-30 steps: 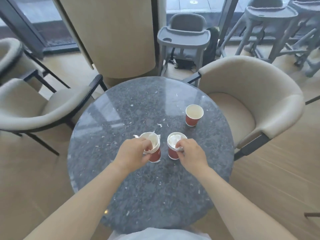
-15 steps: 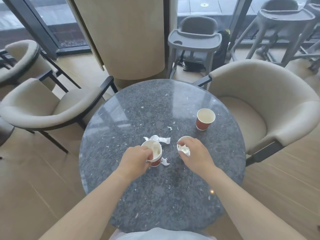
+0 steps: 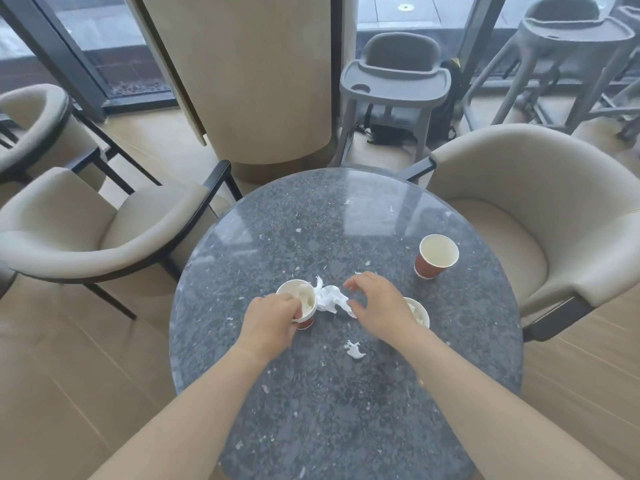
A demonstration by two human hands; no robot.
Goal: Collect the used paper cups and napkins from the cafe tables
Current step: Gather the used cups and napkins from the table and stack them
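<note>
Fingers (image 3: pixel 293 308) of the left hand (image 3: pixel 270 320) curl round the near wall of a red paper cup (image 3: pixel 305 323) that has white tissue stuffed inside. Just right of them a crumpled napkin (image 3: pixel 330 299) lies on the table (image 3: pixel 311 410). The right hand (image 3: pixel 379 303) arches over the napkin's right end, its fingers (image 3: pixel 358 280) spread and bent, gripping nothing; whether the thumb touches the paper I cannot tell. A second cup (image 3: pixel 420 313), also holding tissue, stands partly hidden under the right wrist. A third cup (image 3: pixel 436 256) stands well beyond, to the right. A torn scrap (image 3: pixel 354 349) lies nearer the person.
</note>
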